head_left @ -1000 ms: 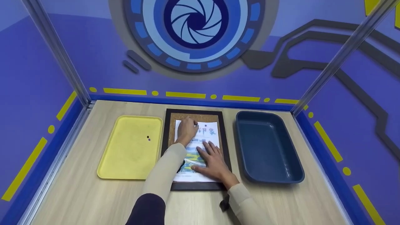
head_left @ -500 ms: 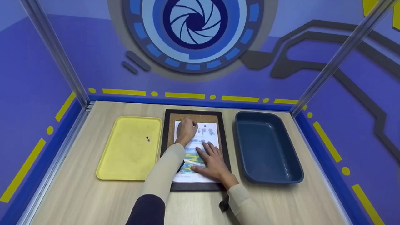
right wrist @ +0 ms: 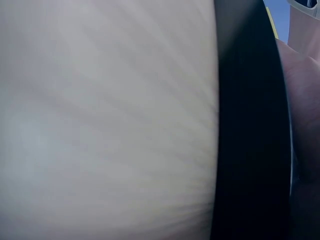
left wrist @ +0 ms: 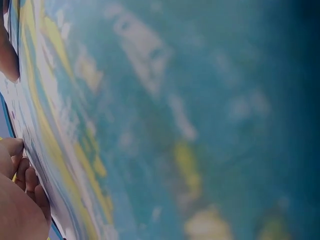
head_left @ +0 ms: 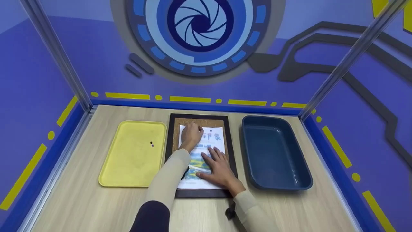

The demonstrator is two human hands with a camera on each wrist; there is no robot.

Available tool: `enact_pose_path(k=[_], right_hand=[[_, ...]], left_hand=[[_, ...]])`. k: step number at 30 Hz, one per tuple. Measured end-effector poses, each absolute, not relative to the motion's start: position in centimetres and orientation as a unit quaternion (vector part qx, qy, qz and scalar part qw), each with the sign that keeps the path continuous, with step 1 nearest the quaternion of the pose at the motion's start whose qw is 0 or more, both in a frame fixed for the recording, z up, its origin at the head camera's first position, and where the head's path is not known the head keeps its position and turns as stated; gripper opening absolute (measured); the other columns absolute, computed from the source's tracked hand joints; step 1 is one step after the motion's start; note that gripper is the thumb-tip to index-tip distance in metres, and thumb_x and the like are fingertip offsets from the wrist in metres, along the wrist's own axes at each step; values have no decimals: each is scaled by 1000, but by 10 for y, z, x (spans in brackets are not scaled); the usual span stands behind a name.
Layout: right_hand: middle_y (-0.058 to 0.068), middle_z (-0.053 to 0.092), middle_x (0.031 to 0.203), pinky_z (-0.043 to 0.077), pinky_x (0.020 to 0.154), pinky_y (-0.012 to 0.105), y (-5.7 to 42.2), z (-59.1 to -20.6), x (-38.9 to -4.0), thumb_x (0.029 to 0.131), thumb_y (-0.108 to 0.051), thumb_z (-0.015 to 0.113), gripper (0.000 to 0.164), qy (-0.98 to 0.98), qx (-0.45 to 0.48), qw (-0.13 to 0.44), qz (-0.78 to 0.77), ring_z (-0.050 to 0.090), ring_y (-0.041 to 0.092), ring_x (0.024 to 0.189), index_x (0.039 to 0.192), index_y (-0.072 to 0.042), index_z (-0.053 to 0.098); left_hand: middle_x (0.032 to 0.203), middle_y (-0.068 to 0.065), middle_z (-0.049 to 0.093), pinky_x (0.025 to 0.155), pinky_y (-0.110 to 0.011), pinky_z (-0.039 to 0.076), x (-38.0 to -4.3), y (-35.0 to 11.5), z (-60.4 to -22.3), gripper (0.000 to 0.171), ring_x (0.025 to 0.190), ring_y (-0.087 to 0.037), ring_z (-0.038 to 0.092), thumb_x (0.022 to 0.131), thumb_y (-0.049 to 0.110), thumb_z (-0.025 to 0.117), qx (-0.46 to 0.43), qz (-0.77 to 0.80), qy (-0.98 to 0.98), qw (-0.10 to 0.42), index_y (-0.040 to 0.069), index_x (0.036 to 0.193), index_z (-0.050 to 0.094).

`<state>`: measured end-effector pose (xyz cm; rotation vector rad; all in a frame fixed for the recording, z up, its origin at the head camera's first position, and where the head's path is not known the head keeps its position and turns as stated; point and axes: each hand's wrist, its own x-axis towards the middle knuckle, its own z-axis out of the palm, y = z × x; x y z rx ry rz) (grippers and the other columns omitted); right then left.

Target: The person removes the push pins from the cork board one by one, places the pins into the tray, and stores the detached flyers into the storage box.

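A printed paper sheet with blue-green and yellow artwork and large characters lies on a black-framed cork board. My left hand is over the sheet's upper left, its fingers curled in and the thumb side toward the sheet. Whether it pinches anything I cannot tell. A small dark pushpin shows at the sheet's top right. Fingers spread, my right hand rests on the sheet's lower right. In the left wrist view the artwork fills most of the frame, with curled fingers at the left edge.
On the left lies a shallow yellow tray holding two tiny dark pins. A deep dark blue bin stands right of the board. Purple panels enclose the wooden table at the back and sides.
Both hands stay in nearly the same places on the sheet. The head view has shifted very slightly.
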<state>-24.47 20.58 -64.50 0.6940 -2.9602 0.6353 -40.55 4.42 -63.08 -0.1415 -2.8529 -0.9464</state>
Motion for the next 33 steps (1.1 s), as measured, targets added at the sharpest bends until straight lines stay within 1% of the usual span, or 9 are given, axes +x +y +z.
enact_pose_path(k=[4, 9, 13, 17, 21, 23, 26, 29, 33], right_hand=[[16, 28, 172, 15, 125, 65, 207, -645, -244, 91, -74, 63, 91, -953, 222, 19, 204, 18, 41, 160, 161, -19, 47], [16, 28, 172, 15, 125, 65, 206, -646, -244, 92, -75, 63, 90, -953, 225, 21, 201, 18, 41, 160, 161, -19, 48], [16, 29, 172, 16, 125, 65, 206, -645, -244, 92, -74, 64, 90, -953, 226, 23, 201, 19, 42, 159, 161, -18, 49], [15, 28, 172, 15, 125, 65, 207, -644, -244, 92, -74, 64, 90, -954, 222, 19, 201, 18, 41, 160, 161, -19, 48], [15, 28, 173, 15, 125, 66, 206, -645, -243, 92, -75, 62, 91, -955, 220, 16, 196, 18, 41, 160, 162, -20, 46], [14, 27, 173, 15, 125, 65, 206, -645, -243, 92, -76, 62, 91, -956, 218, 12, 195, 18, 40, 160, 162, -21, 46], [14, 27, 173, 15, 125, 65, 206, -646, -244, 91, -77, 61, 92, -957, 216, 13, 193, 18, 40, 160, 162, -21, 46], [14, 27, 173, 15, 125, 65, 206, -645, -244, 91, -77, 61, 92, -957, 216, 16, 192, 18, 41, 160, 162, -21, 46], [13, 27, 173, 15, 125, 65, 206, -644, -244, 91, -78, 61, 92, -957, 215, 14, 192, 18, 41, 160, 162, -21, 47]], left_hand=[[95, -1, 68, 79, -44, 56, -404, 44, -631, 15, 86, -22, 67, 100, 22, 73, -50, -316, -945, 66, 15, 87, 78], [96, -1, 70, 80, -45, 56, -405, 41, -631, 15, 88, -23, 68, 100, 23, 72, -50, -320, -944, 60, 16, 88, 78], [96, 1, 69, 81, -43, 56, -406, 38, -629, 16, 87, -20, 67, 102, 25, 69, -46, -339, -939, 39, 18, 90, 77], [93, 1, 70, 81, -41, 56, -407, 31, -623, 15, 84, -18, 64, 103, 26, 69, -50, -382, -923, 11, 18, 93, 77], [98, 2, 70, 84, -38, 56, -406, 22, -614, 12, 88, -16, 64, 103, 27, 70, -78, -404, -911, -6, 18, 101, 78], [104, 1, 69, 87, -37, 55, -404, 18, -610, 12, 93, -16, 64, 104, 27, 71, -96, -408, -908, -4, 18, 107, 78], [108, 0, 67, 89, -37, 55, -401, 10, -601, 15, 97, -16, 64, 104, 27, 70, -121, -415, -902, 6, 16, 112, 77], [108, 0, 70, 88, -36, 56, -396, 0, -589, 18, 97, -17, 65, 105, 27, 69, -150, -422, -894, 25, 13, 115, 77], [106, -1, 73, 88, -36, 57, -390, -19, -575, 16, 97, -16, 68, 105, 24, 69, -192, -430, -881, 50, 12, 113, 78]])
